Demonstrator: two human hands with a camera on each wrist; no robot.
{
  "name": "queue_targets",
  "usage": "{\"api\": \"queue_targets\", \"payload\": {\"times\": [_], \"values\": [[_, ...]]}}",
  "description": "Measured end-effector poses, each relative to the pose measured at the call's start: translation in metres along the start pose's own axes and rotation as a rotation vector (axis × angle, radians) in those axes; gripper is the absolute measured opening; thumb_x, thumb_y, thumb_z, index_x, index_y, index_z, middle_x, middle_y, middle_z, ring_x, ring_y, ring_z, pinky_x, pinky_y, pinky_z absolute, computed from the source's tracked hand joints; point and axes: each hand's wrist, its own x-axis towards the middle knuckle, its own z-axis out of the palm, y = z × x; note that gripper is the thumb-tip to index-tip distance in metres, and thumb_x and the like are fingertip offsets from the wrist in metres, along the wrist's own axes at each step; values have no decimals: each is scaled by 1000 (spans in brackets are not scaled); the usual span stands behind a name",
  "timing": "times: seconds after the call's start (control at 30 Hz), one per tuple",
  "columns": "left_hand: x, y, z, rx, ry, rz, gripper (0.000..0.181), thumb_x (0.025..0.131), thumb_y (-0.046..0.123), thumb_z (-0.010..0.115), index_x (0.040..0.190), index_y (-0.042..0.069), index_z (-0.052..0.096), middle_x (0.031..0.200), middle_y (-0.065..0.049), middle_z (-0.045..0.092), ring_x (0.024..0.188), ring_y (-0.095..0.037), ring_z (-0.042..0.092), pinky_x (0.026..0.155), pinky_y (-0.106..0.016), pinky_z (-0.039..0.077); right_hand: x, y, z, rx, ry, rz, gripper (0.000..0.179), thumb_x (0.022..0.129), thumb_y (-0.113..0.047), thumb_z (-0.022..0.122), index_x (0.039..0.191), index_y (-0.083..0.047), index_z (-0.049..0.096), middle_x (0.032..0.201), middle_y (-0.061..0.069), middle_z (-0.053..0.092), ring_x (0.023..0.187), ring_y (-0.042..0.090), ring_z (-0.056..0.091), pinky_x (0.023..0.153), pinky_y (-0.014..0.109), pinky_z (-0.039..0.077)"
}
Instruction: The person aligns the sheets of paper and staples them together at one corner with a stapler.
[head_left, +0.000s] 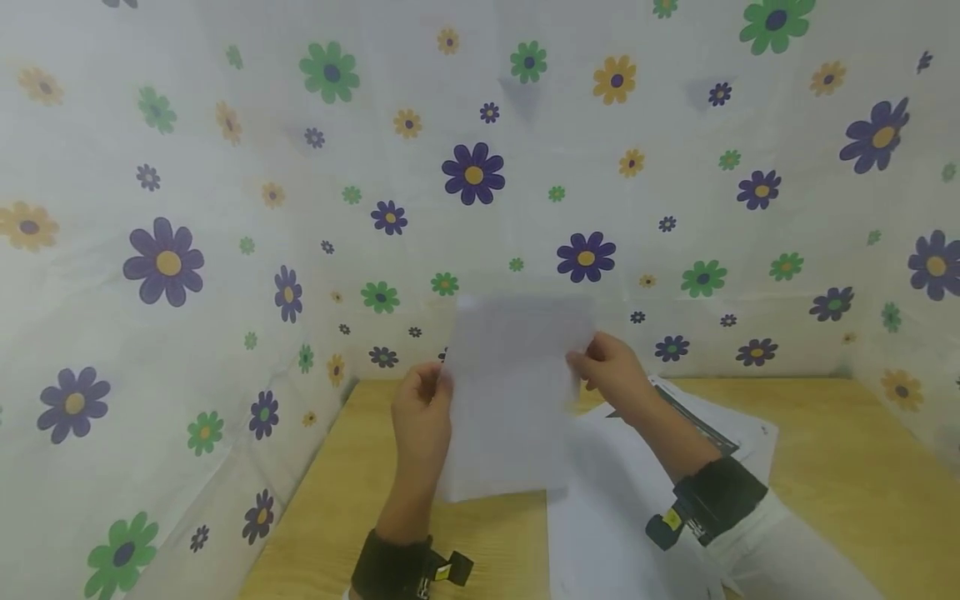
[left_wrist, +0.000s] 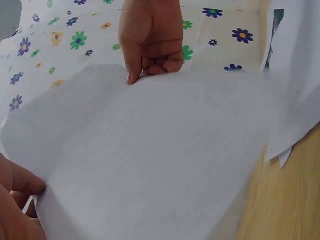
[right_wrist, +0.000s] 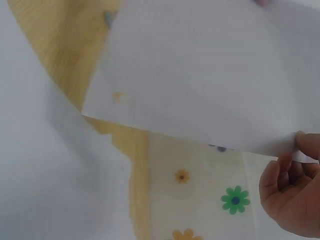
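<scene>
Pinching opposite edges, both hands (head_left: 423, 412) (head_left: 613, 375) hold up a white rectangular sheet (head_left: 513, 400), yellowish mark (right_wrist: 118, 96) near one corner.

In the head view, the held sheet (head_left: 513, 400) hides the tips of the left fingers (head_left: 423, 374) and part of the counter (head_left: 315, 500); its lower right side blurs into the papers (head_left: 600, 517). The bottom edge cuts those papers off, the right forearm (head_left: 675, 432) covers some, and marks on the dark-banded sheet (head_left: 752, 429) are too small to read.
</scene>
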Motion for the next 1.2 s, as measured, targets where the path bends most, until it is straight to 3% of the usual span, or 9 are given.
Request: {"api": "queue_targets", "payload": {"times": [0.13, 0.23, 0.47, 0.67, 0.9, 1.2], "values": [[-3, 8, 3, -29, -38, -96, 14, 98, 8, 66, 112, 8, 66, 115, -7, 68, 110, -21, 63, 99, -37, 53, -14, -4, -11, -9, 68, 63, 31, 101, -29, 65, 115, -2, 61, 107, 15, 68, 94, 30, 62, 77, 35, 56], [-6, 14, 6, -76, -40, -136, 16, 97, 5, 66, 113, 6, 65, 115, -10, 67, 110, -23, 63, 98, -35, 53, -23, -10, -20, -1, 89, 81, 34, 100, -33, 67, 119, -4, 62, 111, 15, 68, 96, 30, 61, 77, 32, 55], [-16, 25, 8, -176, -43, -207, 18, 98, 2, 63, 116, 2, 64, 117, -13, 65, 104, -24, 62, 87, -26, 55, -47, -18, -43, -95, 39, 27, 29, 101, -28, 66, 119, -6, 62, 110, 13, 68, 98, 28, 62, 79, 30, 57], [-25, 32, 14, -137, -137, -202, 17, 98, 5, 65, 114, 3, 64, 114, -13, 66, 99, -23, 63, 83, -27, 56, -63, -24, -65, -107, 45, -3, 25, 101, -23, 65, 117, -4, 65, 109, 14, 70, 90, 27, 67, 80, 32, 60], [-40, 44, 20, -94, -282, -216, 15, 98, 12, 68, 112, 5, 67, 108, -10, 69, 92, -20, 66, 79, -29, 57, -89, -31, -99, -139, 26, -26, 32, 102, -27, 65, 123, -2, 63, 111, 16, 70, 90, 23, 68, 80, 28, 59], [-53, 54, 25, -104, -388, -227, 16, 98, 11, 68, 112, 1, 67, 102, -11, 70, 86, -19, 66, 75, -28, 59, -111, -33, -126, -123, -28, -22, 34, 100, -22, 68, 123, 3, 63, 99, 10, 72, 79, 21, 70, 76, 26, 58]]}}
